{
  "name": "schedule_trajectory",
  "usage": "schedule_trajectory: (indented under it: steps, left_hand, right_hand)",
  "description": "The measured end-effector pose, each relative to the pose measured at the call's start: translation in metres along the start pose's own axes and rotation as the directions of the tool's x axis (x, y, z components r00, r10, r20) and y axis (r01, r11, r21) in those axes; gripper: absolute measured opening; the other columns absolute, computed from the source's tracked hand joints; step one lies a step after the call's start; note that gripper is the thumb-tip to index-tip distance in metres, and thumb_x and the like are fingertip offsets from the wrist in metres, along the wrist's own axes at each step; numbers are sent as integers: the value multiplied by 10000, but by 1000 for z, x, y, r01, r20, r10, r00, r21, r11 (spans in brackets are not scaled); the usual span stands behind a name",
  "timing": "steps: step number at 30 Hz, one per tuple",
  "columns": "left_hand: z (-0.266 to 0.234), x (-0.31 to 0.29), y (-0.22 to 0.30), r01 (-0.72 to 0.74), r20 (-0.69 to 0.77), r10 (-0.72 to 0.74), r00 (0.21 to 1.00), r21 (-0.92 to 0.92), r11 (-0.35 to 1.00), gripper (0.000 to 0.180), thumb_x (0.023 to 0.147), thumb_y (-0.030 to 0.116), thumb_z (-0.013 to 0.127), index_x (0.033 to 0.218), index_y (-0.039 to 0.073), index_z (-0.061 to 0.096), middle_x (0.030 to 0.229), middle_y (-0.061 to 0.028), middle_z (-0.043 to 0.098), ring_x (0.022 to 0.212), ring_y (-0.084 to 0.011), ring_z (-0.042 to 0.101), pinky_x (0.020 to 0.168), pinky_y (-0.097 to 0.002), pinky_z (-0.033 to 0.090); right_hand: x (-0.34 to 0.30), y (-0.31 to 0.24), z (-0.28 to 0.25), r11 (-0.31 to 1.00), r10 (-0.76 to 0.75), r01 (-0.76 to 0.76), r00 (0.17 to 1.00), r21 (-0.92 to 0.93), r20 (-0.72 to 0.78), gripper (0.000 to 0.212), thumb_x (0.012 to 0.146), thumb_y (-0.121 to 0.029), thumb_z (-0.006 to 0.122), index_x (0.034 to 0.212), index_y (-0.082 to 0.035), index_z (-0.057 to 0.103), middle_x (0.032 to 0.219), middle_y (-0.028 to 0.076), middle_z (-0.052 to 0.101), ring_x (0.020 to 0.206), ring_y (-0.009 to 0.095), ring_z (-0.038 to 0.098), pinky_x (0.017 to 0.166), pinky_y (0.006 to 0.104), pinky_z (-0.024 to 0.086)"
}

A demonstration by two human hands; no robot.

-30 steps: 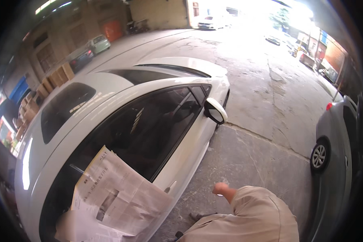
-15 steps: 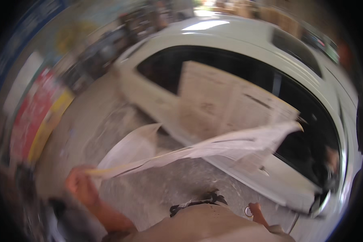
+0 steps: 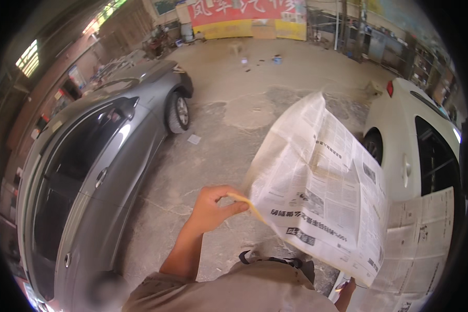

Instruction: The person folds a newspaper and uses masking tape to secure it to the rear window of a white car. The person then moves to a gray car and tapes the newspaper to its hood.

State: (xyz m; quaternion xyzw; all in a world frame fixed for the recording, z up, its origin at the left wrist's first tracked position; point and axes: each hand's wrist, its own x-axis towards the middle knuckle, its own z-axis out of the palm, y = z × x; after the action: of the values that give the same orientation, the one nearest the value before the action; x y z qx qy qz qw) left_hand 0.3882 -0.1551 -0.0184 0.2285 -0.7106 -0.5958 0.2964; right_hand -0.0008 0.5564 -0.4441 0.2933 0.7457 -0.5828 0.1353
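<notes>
My left hand (image 3: 216,208) is closed in a pinch on the strip of yellow tape (image 3: 242,198) along the near edge of a newspaper sheet (image 3: 317,182). The large printed sheet stretches to the right, creased and tilted, in the air before me. At the lower right my right hand (image 3: 349,287) is partly covered by the sheet's corner. It is closed round a roll of tape (image 3: 341,285), only part of which shows. Another newspaper sheet (image 3: 416,239) hangs against the side of the white car (image 3: 395,130) to my right.
A grey car (image 3: 117,171) stands close on my left. A scrap of paper (image 3: 194,139) lies on the stained concrete floor (image 3: 203,171) beside its front wheel. Farther off are a small blue tub (image 3: 277,60) and a red and yellow banner (image 3: 226,23). Shelves with clutter line the far right.
My view has swung left, from facing the white car to the floor between the two cars. The newspaper has turned along with me, still pinched in my left hand.
</notes>
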Motion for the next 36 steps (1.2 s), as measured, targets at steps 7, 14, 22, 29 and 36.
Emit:
schedule_trajectory:
  steps: [7,14,22,29,36]
  left_hand:
    - [25,-48,4,65,-313,-65,948,-9,998,148,873,4,835,1001,-10,763,952,-76,777,889,-121,696,817,-274,528]
    - [56,-67,39,88,-580,-87,810,-27,996,133,878,-30,810,998,-12,756,913,-78,765,836,-108,683,748,-249,520]
    - [91,-63,118,125,-750,50,660,175,977,108,876,52,799,931,0,722,825,-8,691,755,-77,596,719,-234,459]
    - [106,-64,153,138,-829,215,517,329,934,163,865,75,856,952,-7,746,832,-5,697,730,-49,553,667,-216,425]
    - [-18,57,109,242,-806,326,494,488,839,177,860,57,849,972,-40,752,855,-53,728,784,-103,621,741,-250,498]
  right_hand:
    - [-29,-168,162,915,-180,-92,778,392,602,425,1044,-325,599,1366,-48,606,1223,45,719,1100,200,684,888,270,566]
    - [98,-346,209,929,-344,125,641,349,686,539,1076,-394,566,1533,-112,511,1109,-54,669,838,44,607,662,241,494]
    - [-23,-552,298,779,-600,500,415,379,684,504,1124,-353,454,1549,-87,508,1205,-26,557,917,55,485,773,195,373]
    - [-200,-609,363,462,-563,780,-109,421,819,572,1027,-431,605,1464,-63,587,867,-60,420,757,67,412,679,223,334]
    - [-388,-513,592,306,-202,777,-512,550,835,546,847,-315,852,1343,-162,685,1179,149,666,1112,324,648,906,425,531]
